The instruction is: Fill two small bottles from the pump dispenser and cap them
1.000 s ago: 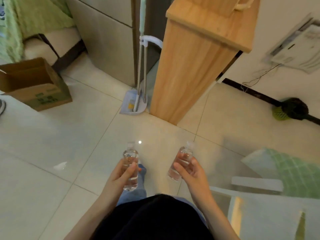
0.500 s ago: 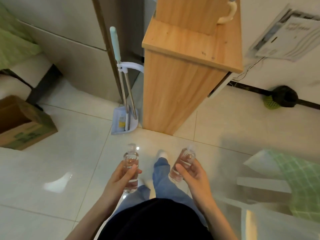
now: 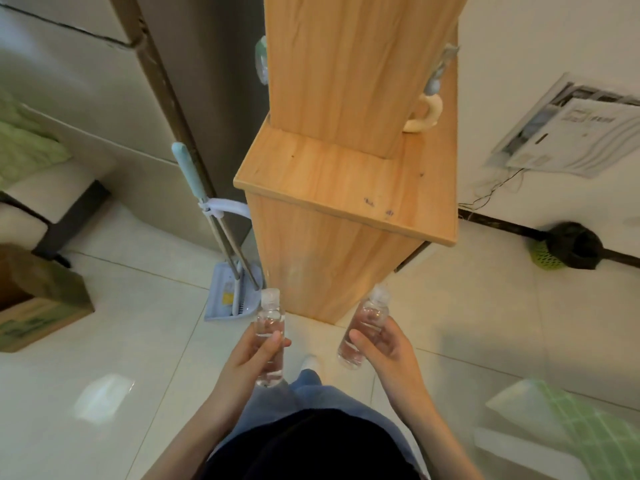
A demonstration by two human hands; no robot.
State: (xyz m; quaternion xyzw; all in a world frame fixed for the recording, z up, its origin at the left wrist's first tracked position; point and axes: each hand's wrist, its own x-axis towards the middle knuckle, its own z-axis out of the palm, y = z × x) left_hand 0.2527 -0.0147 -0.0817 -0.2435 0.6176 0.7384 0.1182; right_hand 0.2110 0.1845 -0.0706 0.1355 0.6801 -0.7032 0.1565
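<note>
Side by side, a left hand (image 3: 254, 355) and right hand (image 3: 391, 351) each wrap their fingers around a capped clear bottle: left bottle (image 3: 270, 332), right bottle (image 3: 363, 329), above the tiled floor (image 3: 138, 341), near a wooden cabinet (image 3: 346, 209).

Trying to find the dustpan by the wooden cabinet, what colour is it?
Pale lavender-blue dustpan, left of the wooden cabinet, seen in the head view.

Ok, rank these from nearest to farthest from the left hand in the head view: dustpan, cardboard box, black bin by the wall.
From the left hand:
1. Dustpan, just ahead on the floor, slightly left.
2. Cardboard box, far left.
3. Black bin, far right by the wall.
</note>
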